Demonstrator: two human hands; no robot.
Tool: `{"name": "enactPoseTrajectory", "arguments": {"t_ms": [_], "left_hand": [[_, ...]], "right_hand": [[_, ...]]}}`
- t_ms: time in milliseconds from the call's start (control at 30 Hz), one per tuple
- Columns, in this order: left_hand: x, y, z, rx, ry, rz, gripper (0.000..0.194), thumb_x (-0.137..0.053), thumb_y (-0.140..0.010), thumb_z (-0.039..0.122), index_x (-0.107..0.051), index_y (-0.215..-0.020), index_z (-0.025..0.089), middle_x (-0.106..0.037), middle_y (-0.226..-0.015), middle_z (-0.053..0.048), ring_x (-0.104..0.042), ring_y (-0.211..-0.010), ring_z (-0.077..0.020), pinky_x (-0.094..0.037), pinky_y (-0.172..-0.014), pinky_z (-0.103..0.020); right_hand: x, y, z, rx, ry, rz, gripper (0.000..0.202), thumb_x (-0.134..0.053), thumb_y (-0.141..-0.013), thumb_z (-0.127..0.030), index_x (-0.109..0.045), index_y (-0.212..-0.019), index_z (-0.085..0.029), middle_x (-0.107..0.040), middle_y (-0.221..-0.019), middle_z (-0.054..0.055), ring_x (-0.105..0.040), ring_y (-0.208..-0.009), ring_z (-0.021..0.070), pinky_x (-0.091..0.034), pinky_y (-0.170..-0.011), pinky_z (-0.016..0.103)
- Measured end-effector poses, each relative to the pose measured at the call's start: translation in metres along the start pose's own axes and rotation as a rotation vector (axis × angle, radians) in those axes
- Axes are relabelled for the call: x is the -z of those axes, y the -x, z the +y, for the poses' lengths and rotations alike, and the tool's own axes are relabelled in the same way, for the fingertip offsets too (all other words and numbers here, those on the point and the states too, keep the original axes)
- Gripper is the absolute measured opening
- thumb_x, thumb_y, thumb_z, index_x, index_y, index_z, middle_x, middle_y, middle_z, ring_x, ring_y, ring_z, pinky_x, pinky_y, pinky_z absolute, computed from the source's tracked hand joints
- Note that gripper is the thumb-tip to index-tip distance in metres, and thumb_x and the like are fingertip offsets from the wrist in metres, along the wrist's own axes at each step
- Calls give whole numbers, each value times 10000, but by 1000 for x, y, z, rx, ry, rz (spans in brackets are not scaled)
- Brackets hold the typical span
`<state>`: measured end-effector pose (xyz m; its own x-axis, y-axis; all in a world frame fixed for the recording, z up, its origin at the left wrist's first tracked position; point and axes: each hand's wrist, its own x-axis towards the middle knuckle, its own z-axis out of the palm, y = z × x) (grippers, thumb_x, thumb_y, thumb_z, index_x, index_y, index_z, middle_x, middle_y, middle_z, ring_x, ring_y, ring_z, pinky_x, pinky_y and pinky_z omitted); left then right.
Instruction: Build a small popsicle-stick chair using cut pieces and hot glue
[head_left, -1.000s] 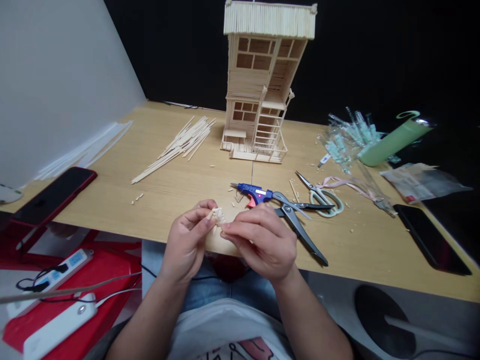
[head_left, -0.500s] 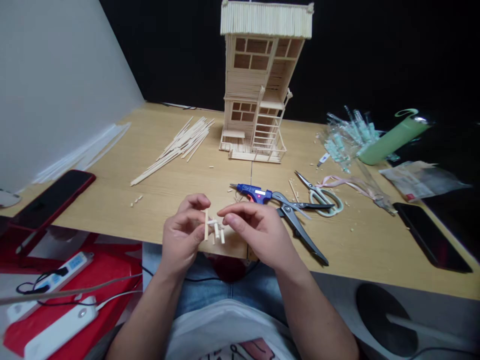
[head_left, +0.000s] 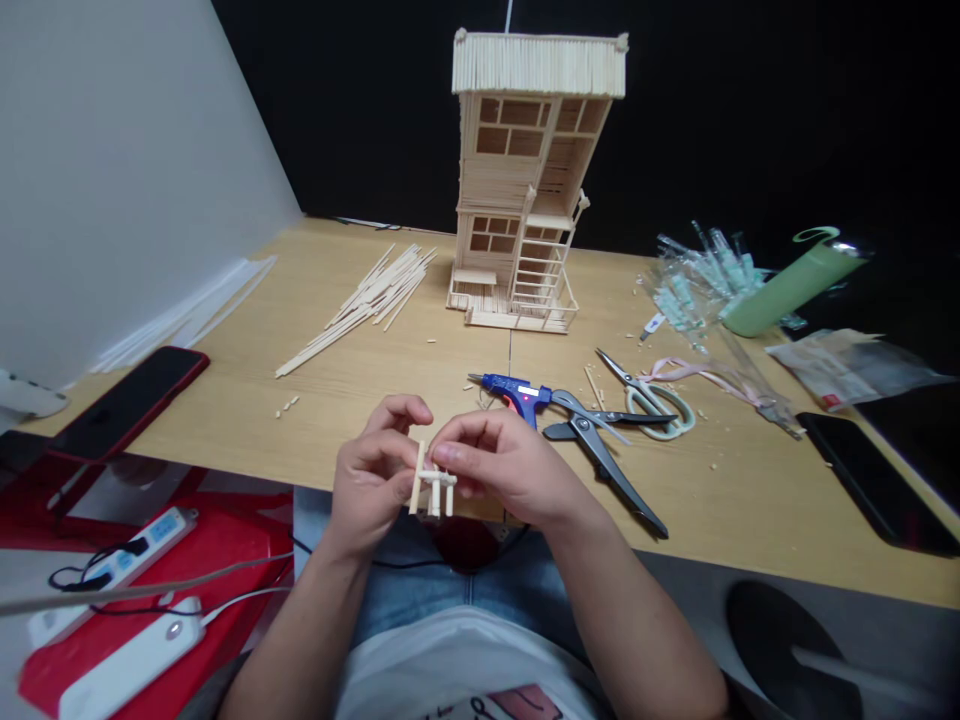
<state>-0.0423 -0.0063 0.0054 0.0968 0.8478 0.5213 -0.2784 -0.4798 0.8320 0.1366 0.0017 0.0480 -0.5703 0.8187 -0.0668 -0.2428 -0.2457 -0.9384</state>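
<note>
Low over the table's near edge, my left hand grips a small wooden stick frame, which looks like a tiny chair with short legs and one longer upright. The fingers of my right hand are pinched at the frame's top right; whether they hold a separate little piece is hidden. Just beyond my right hand lies a blue glue gun. Black-handled shears and pale green-handled scissors rest to its right.
A stick-built model house stands at the back, with a pile of thin sticks left of it. Phones lie at the left and right. A green bottle leans over plastic packets. Power strips sit lower left.
My right hand has moved left and closed in on the stick frame, its fingertips now at the frame's top. The frame is turned slightly and sits lower. The whole view has shifted a little.
</note>
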Motion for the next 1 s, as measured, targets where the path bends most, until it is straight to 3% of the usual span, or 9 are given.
{"name": "enactPoseTrajectory", "arguments": {"t_ms": [200, 367, 467, 567, 700, 1000], "left_hand": [[4, -4, -2, 78, -74, 122, 45, -821, -805, 294, -792, -800, 261, -663, -1067, -68, -615, -1043, -218, -506, -935, -346], [25, -12, -15, 161, -273, 372, 112, -814, -809, 340, -800, -854, 239, -734, -944, -52, -664, -959, -191, -505, -917, -320], [41, -15, -18, 203, -410, 513, 161, -816, -787, 356, -792, -862, 215, -759, -897, -47, -684, -896, -190, -519, -865, -314], [54, -17, -17, 217, -586, 444, 186, -782, -806, 377, -796, -893, 213, -772, -947, -64, -698, -929, -215, -527, -856, -332], [64, -18, -18, 223, -769, 287, 205, -731, -849, 392, -801, -948, 227, -775, -1010, -78, -707, -987, -236, -532, -925, -373], [62, -19, -24, 194, -777, 208, 208, -707, -858, 382, -813, -942, 224, -771, -983, -92, -703, -965, -240, -566, -872, -387]], "right_hand": [[-2, -5, -15, 105, 123, 100, 292, -798, -818, -451, -734, -811, -166, -659, -687, -11, -499, -538, 83, -399, -526, 225], [5, -24, -24, 350, 680, 379, 135, -702, -905, -269, -753, -832, -167, -712, -728, 8, -583, -629, 115, -427, -608, 244], [9, -47, -17, 411, 1027, 417, 114, -705, -913, -195, -769, -820, -177, -755, -769, 20, -631, -684, 135, -440, -682, 259], [10, -66, -4, 383, 1190, 367, 104, -719, -909, -163, -783, -827, -170, -781, -818, 43, -653, -729, 155, -439, -718, 270], [8, -77, 13, 350, 1217, 352, 107, -708, -929, -178, -794, -866, -167, -789, -854, 56, -663, -766, 169, -439, -741, 277], [7, -79, 23, 281, 1279, 356, 126, -685, -944, -191, -802, -901, -167, -790, -881, 73, -666, -790, 177, -436, -751, 282]]}}
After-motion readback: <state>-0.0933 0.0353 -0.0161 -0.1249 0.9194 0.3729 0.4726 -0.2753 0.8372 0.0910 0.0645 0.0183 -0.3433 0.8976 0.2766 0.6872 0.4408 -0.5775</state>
